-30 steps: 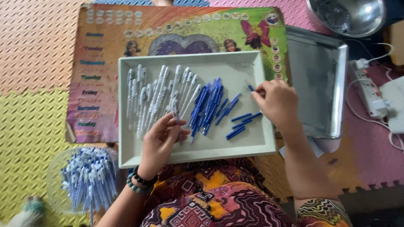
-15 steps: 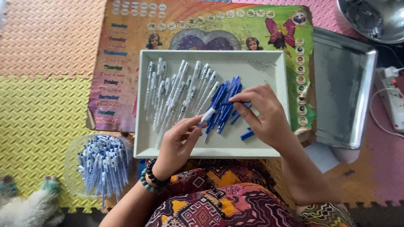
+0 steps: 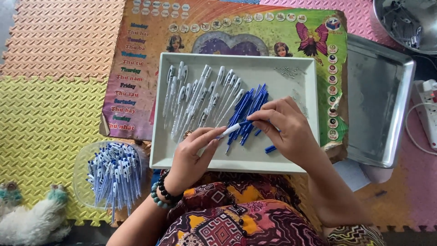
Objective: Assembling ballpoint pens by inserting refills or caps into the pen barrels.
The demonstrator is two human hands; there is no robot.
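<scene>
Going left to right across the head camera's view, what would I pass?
Fluffy white toy → clear tub of assembled pens → white tray with white pen barrels, then blue pen parts → metal tray → white power strip.

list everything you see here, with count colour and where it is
white tray: one, white, centre, on the poster
white pen barrels: many, white, tray's left half
blue pen parts: many, blue, tray's middle
springs: several, silver, tray's upper right
poster: one, multicoloured, under the tray
metal tray: one, silver, right
metal bowl: one, silver, top right
plastic tub of pens: one, clear, lower left
left hand: holds a white barrel
right hand: pinches a blue part
</scene>
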